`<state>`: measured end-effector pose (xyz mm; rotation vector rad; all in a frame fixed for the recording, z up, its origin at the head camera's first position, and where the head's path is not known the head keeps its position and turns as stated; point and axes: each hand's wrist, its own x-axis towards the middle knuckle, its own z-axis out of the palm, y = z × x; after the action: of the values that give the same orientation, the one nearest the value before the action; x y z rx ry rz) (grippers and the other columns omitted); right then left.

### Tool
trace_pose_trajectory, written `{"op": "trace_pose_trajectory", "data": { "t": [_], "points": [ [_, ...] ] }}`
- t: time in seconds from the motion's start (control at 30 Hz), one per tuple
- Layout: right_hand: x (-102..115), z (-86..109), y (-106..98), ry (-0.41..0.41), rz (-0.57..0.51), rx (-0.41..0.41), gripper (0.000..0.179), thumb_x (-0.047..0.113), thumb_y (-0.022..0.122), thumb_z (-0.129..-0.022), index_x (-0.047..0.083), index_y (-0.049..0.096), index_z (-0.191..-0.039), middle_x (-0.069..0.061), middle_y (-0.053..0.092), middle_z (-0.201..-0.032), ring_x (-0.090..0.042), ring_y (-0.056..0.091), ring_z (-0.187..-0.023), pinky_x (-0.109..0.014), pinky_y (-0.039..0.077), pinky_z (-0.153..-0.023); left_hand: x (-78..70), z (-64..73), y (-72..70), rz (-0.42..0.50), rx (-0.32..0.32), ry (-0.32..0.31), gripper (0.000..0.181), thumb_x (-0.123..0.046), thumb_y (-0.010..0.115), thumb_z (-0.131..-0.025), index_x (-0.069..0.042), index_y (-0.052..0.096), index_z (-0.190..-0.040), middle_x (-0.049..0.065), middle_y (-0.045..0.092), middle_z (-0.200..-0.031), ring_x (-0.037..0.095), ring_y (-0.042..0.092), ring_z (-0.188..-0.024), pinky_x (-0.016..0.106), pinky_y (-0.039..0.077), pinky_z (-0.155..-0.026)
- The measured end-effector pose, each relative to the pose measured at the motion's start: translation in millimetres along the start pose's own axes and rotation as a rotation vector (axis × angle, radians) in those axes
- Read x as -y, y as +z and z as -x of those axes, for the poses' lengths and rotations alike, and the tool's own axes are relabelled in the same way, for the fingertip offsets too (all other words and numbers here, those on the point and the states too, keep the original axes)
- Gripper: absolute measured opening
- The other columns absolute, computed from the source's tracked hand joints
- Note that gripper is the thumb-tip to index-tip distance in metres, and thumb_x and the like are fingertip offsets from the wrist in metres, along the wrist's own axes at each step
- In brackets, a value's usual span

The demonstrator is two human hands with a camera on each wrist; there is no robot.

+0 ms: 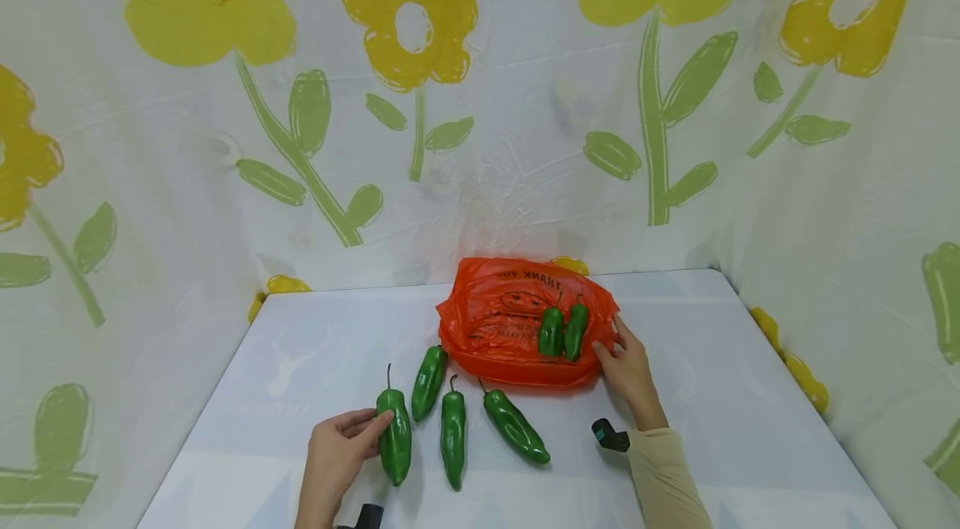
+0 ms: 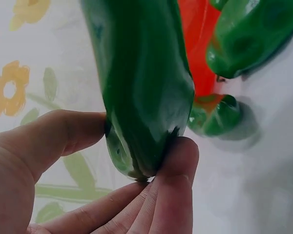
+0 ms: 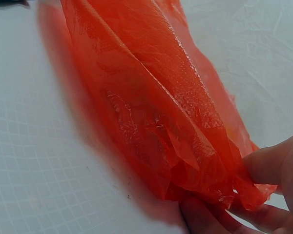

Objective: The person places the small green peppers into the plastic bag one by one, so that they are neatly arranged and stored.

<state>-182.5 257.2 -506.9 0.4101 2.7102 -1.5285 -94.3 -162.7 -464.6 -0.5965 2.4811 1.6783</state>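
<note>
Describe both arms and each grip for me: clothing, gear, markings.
The left grip and right grip are bare, with no gloves. A plain beige sleeve shows on the right, none on the left. A small, angular black wrist camera with a bluish patch sits beside that sleeve; another black camera, cut off by the head view's edge, shows on the left.

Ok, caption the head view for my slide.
Left hand holding a green chili pepper, right hand gripping a red plastic bag with two peppers inside.
</note>
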Motion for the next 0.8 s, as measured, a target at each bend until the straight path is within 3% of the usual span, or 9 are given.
{"op": "trace_pose_trajectory", "data": {
  "t": [0.8],
  "points": [
    [-1, -0.5, -1, -0.025, -0.009, -0.001, 0.072, 0.017, 0.054, -0.105, 0.007, 0.016, -0.166, -0.028, 0.032, -0.165, -0.048, 0.042, -0.146, -0.058, 0.043, -0.114, -23.8, -7.4, 9.0, 0.032, 0.049, 0.094, 0.06, -0.038, 0.083, -0.088, 0.009, 0.07, -0.122, 0.023, 0.078, -0.107, 0.019, 0.077, -0.077, 0.031, 0.063, -0.067]
  ]
}}
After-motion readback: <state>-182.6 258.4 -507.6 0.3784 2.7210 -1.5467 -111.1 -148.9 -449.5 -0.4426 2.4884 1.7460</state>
